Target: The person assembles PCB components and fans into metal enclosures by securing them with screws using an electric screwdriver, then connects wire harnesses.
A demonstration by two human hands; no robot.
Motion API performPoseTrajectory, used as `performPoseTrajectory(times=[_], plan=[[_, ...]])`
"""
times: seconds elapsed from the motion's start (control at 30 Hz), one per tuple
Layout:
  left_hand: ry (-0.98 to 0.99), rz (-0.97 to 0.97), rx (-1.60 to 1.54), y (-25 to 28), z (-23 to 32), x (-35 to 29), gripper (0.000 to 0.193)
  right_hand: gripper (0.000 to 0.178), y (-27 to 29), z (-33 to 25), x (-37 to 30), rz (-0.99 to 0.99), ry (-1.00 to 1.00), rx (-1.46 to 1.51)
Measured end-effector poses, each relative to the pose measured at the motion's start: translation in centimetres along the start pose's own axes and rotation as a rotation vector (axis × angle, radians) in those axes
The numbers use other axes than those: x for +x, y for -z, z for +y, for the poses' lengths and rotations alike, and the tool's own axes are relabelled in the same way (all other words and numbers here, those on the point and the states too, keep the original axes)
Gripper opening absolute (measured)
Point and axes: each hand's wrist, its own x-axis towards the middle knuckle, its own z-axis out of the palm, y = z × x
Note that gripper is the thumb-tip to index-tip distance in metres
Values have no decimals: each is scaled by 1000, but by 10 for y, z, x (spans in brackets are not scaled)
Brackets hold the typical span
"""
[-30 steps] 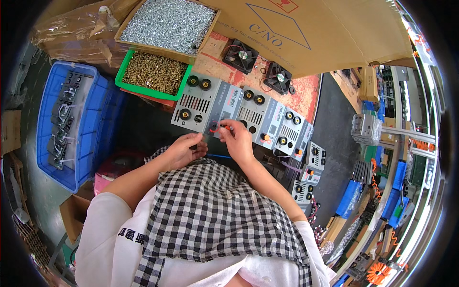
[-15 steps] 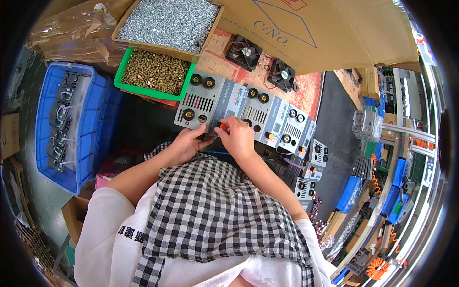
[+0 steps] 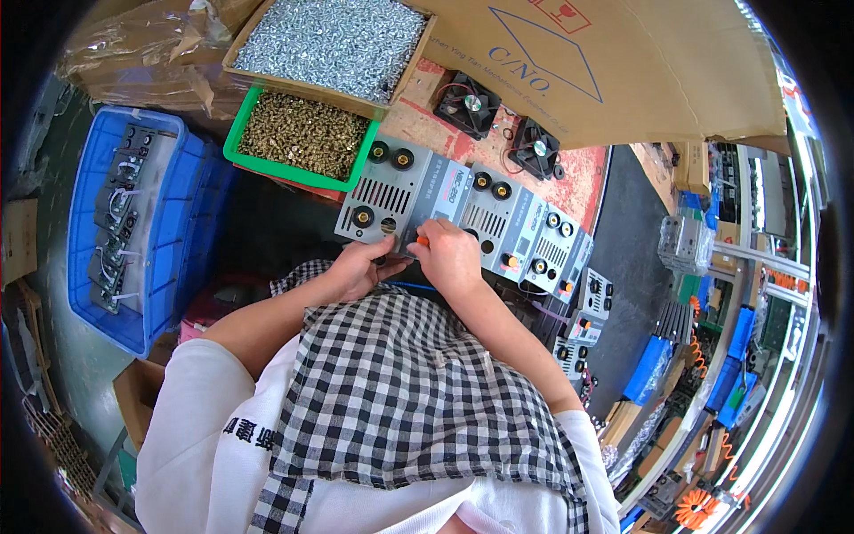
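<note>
Directly ahead of me stands a grey front panel (image 3: 381, 198) with vent slots, black round sockets and a dark hole near its lower edge. My left hand (image 3: 358, 270) grips its lower edge, thumb beside that hole and the other fingers curled underneath, partly hidden. Pinched in the fingers of my right hand (image 3: 452, 256) is an orange knob (image 3: 422, 240), against the panel's darker lower section. Two similar panels, a second panel (image 3: 485, 219) and a third panel (image 3: 544, 245), line up to the right, each bearing an orange knob.
A green tray (image 3: 233, 142) of brass-coloured fasteners and a cardboard box (image 3: 387, 109) of silvery screws sit at the far left. Two black fans (image 3: 466, 103) lie on the red worktop (image 3: 418, 116). A blue crate (image 3: 147, 338) holding circuit boards stands left; a large carton flap overhangs behind.
The whole view has shifted slightly, so the bench appears further right and lower. Both hands stay at the same panel, and the right fingers have changed their angle a little around the orange knob.
</note>
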Motion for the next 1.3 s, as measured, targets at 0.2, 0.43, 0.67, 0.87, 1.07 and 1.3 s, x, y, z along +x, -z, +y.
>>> performPoseTrajectory(times=[0.2, 0.43, 0.67, 0.87, 1.07, 1.3], plan=[[-7, 25, -33, 0, 3, 3, 20, 22, -2, -1, 8, 4, 27, 9], [-59, -12, -18, 3, -2, 4, 21, 23, -1, -4, 0, 39, 86, -96], [39, -54, 200, 15, 4, -8, 34, 34, 23, -25, -26, 149, 176, 15], [226, -222, 393, -42, 14, -47, 59, 29, 10, -23, -51, -103, 220, 158], [399, -365, 700, -51, 50, -49, 50, 24, 6, -11, -64, 51, 170, 438], [-1053, 198, 2347, -129, 213, -16, 36, 21, -9, 19, -138, 405, -594, 845]])
